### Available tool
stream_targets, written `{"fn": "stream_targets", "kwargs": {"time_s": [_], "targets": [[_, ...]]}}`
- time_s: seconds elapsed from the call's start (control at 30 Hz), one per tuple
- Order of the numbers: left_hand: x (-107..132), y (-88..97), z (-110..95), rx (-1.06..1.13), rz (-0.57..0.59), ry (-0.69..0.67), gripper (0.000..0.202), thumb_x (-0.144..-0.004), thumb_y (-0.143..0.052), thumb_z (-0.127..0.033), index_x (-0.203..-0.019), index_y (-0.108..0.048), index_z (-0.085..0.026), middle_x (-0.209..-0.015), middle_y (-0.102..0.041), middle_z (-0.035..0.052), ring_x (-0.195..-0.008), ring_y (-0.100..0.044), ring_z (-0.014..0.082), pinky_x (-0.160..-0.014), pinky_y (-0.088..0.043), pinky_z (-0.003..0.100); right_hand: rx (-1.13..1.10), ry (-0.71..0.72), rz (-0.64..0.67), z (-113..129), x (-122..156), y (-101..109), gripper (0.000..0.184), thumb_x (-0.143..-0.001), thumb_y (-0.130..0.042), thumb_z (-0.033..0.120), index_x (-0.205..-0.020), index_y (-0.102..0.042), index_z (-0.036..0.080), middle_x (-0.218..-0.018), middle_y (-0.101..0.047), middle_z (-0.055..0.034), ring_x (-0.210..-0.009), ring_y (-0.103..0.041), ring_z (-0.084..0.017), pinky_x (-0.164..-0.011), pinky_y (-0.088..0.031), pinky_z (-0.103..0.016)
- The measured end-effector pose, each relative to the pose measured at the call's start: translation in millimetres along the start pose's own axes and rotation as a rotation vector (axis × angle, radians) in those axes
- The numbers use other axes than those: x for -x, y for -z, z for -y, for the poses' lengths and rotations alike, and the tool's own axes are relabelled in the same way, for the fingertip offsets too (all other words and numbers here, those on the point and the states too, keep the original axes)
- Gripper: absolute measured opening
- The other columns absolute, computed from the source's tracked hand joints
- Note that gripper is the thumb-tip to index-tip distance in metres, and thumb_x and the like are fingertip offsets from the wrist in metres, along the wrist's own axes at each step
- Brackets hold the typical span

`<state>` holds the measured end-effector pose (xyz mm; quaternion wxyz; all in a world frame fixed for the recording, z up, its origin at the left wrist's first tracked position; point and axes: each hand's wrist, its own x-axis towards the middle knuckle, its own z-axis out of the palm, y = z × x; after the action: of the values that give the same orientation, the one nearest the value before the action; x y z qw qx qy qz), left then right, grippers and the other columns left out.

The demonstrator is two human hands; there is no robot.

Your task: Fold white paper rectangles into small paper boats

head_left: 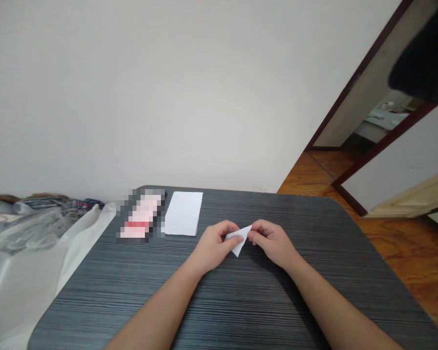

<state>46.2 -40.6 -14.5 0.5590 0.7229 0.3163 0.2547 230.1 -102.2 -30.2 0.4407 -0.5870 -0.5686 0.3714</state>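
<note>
The folded paper (pixel 238 238) is plain white, and the flat sheet (pixel 183 213) on the far side of the table has the same white colour. The tabletop (pixel 241 301) is dark grey, with thin lighter grey lines running across it. Left of the sheet, the pixelated object (pixel 141 216) shows pale pink with one red band. On the right, the wooden floor (pixel 397 243) is orange-brown with wavy grain, and the door frame (pixel 383 144) is dark reddish brown.

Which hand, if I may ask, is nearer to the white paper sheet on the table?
Left. The left hand sits just right of the white paper sheet, not touching it; the right hand lies farther right, past the left.
</note>
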Motion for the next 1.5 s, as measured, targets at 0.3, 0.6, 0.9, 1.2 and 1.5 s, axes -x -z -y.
{"fn": "stream_targets", "kwargs": {"time_s": [0.3,0.6,0.9,1.2,1.5], "targets": [[0.5,-0.3,5.8,0.01,-0.001,0.078,0.022,-0.08,-0.055,-0.038,-0.083,-0.051,-0.017,-0.054,-0.043,-0.006,-0.048,-0.035,0.0069,-0.044,-0.023,0.018,0.095,0.025,-0.021,-0.1,-0.5,-2.3,0.016,-0.084,-0.054,0.029,-0.073,-0.05,0.019,-0.066,-0.047,0.0024,-0.059,-0.043,-0.012,-0.053,-0.035,-0.022],[0.6,0.8,-2.5,-0.168,0.083,0.01,0.022,-0.079,-0.054,-0.035,-0.086,-0.064,-0.016,-0.073,-0.059,0.0003,-0.065,-0.049,0.0121,-0.055,-0.031,0.021,0.155,0.001,-0.027,1.8,0.4,-4.1,0.017,-0.083,-0.056,0.029,-0.071,-0.05,0.018,-0.063,-0.047,0.0031,-0.057,-0.042,-0.011,-0.051,-0.033,-0.022],[0.5,0.3,0.6,-0.233,0.05,0.015,0.018,-0.08,-0.05,-0.03,-0.075,-0.059,-0.015,-0.066,-0.055,-0.0018,-0.06,-0.047,0.0108,-0.052,-0.028,0.021,0.051,-0.021,0.039,4.6,0.7,-6.3,0.014,-0.083,-0.055,0.03,-0.078,-0.055,0.017,-0.067,-0.052,0.0017,-0.059,-0.047,-0.011,-0.053,-0.036,-0.022],[-0.2,1.2,0.6,-0.236,0.066,0.005,0.023,-0.083,-0.048,-0.033,-0.081,-0.062,-0.016,-0.072,-0.059,-0.0002,-0.064,-0.049,0.0121,-0.054,-0.03,0.021,0.189,0.015,0.058,8.8,0.6,-4.9,0.024,-0.085,-0.052,0.031,-0.065,-0.053,0.016,-0.061,-0.051,0.002,-0.057,-0.046,-0.011,-0.052,-0.034,-0.022],[-0.3,2.8,1.7,-0.285,0.125,0.0,0.025,-0.083,-0.047,-0.034,-0.072,-0.059,-0.014,-0.065,-0.054,-0.002,-0.06,-0.044,0.0101,-0.052,-0.028,0.021,0.131,0.036,0.056,7.5,-0.4,-4.8,0.016,-0.085,-0.052,0.027,-0.078,-0.062,0.017,-0.07,-0.06,-0.0003,-0.063,-0.053,-0.013,-0.056,-0.04,-0.023]]}}
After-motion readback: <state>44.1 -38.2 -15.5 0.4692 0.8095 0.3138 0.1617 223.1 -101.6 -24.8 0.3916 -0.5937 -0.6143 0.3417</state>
